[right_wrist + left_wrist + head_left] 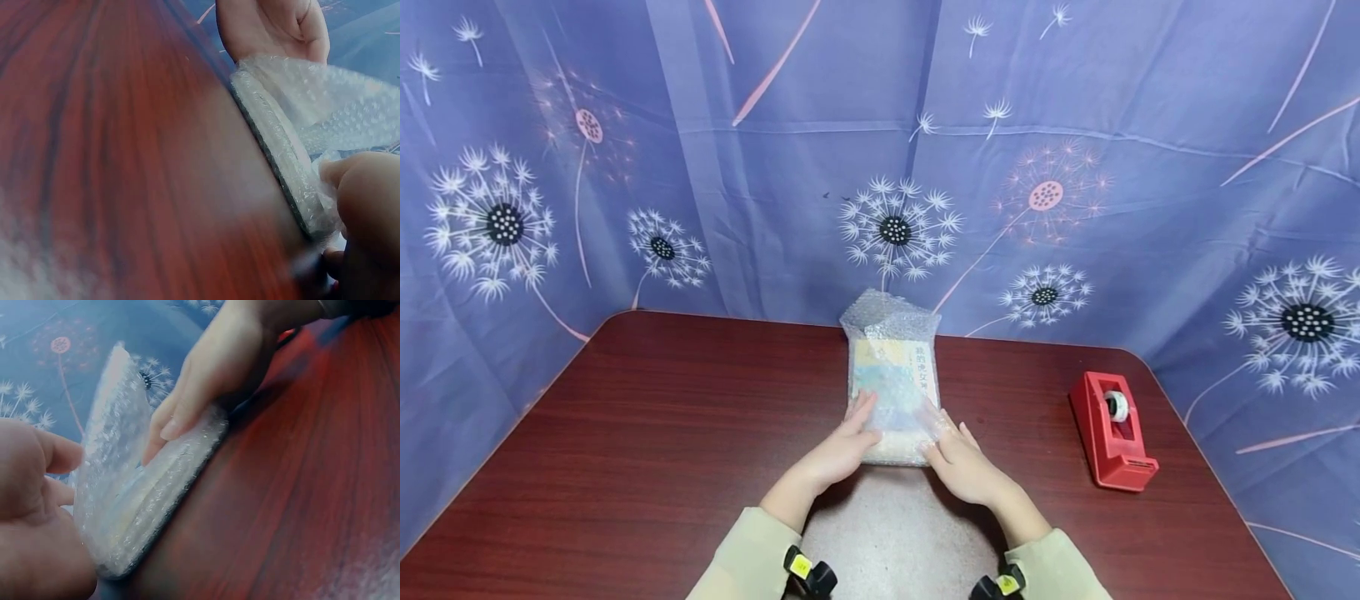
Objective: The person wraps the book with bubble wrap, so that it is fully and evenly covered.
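Note:
A book (887, 383) with a yellow and blue cover lies in clear bubble wrap (880, 312) at the table's middle. Beside its left edge is my left hand (841, 446), thumb and fingers extended against the wrap. In the left wrist view, a wrap flap (115, 431) stands raised over the book, the left hand (34, 512) touching its outer side. My right hand (964, 465) pinches the wrap at the near right edge, some fingertips under the film. In the right wrist view, bunched wrap meets the right hand's thumb (350, 175); its other fingers are mostly hidden.
A red tape dispenser (1112, 433) with a roll of tape stands on the right of the dark red wooden table (662, 433). A blue curtain (775, 192) with dandelion prints hangs behind the far edge, close to the wrap's loose far end.

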A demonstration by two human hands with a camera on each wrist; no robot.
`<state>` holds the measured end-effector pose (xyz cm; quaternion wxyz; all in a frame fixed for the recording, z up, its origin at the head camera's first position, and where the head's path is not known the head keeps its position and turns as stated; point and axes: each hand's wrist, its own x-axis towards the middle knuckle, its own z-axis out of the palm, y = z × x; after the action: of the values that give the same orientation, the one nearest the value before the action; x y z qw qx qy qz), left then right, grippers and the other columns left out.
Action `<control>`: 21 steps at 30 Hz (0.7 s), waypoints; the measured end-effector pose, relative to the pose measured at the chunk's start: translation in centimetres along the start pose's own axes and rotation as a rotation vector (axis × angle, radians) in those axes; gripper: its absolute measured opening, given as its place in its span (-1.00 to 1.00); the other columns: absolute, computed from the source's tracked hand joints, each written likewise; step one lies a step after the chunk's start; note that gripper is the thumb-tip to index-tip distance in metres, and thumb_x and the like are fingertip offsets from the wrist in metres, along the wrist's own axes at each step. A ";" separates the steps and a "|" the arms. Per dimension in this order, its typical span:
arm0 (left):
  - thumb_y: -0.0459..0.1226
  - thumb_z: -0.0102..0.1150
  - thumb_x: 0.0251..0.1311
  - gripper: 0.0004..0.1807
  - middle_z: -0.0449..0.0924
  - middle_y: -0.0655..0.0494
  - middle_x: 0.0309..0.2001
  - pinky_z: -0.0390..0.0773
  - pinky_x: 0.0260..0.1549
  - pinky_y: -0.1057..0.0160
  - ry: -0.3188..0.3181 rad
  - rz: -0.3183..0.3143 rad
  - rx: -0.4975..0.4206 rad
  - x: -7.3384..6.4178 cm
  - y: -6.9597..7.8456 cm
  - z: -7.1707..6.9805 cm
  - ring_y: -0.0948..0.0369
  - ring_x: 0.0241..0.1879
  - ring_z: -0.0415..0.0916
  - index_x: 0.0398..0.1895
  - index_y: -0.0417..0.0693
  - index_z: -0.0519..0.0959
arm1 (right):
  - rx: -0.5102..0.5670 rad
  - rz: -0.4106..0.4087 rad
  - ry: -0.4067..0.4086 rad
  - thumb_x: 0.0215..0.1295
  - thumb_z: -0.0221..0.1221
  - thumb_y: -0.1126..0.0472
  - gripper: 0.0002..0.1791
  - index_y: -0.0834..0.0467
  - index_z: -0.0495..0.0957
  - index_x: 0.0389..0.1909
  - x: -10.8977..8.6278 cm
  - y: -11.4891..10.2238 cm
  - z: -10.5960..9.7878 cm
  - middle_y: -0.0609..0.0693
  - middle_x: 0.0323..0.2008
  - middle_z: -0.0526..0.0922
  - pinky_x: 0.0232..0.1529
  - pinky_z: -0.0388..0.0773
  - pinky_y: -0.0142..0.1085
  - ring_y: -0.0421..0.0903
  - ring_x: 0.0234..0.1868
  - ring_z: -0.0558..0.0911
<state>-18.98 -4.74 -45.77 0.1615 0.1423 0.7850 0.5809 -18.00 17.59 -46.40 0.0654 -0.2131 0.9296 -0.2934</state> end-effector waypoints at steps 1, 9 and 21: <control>-0.26 -0.18 0.38 -0.32 -0.46 -0.08 0.52 -0.45 0.38 -0.21 -0.001 0.010 0.036 0.0 0.0 0.1 -0.03 0.48 -0.59 0.50 -0.13 -0.13 | 0.015 -0.007 -0.002 0.48 -0.15 0.15 -0.41 0.21 0.01 0.46 0.0 0.0 -0.1 0.10 0.49 -0.05 0.39 -0.22 0.25 0.19 0.49 -0.08; -0.24 -0.20 0.39 -0.33 -0.46 -0.20 0.50 -0.40 0.36 -0.26 0.023 0.063 0.215 -0.2 0.2 0.7 -0.14 0.47 -0.56 0.47 -0.27 -0.11 | 0.237 -0.096 -0.039 0.49 -0.25 0.28 -0.48 0.33 0.08 0.41 0.0 1.4 -1.2 0.25 0.46 -0.01 0.37 -0.31 0.29 0.23 0.46 -0.05; -0.25 -0.18 0.38 -0.34 -0.43 -0.23 0.50 -0.33 0.38 -0.24 0.060 0.074 0.261 -0.2 0.0 1.0 -0.17 0.47 -0.51 0.45 -0.33 -0.08 | 0.287 -0.122 -0.071 0.36 0.07 0.20 -0.42 0.14 0.24 0.39 -0.3 3.5 -2.8 0.22 0.47 -0.03 0.42 -0.09 0.13 0.23 0.46 -0.05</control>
<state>-18.35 -3.95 -46.01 0.0965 0.1735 0.8526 0.4834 -19.65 21.78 -46.16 0.1104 -0.2677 0.8606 -0.4190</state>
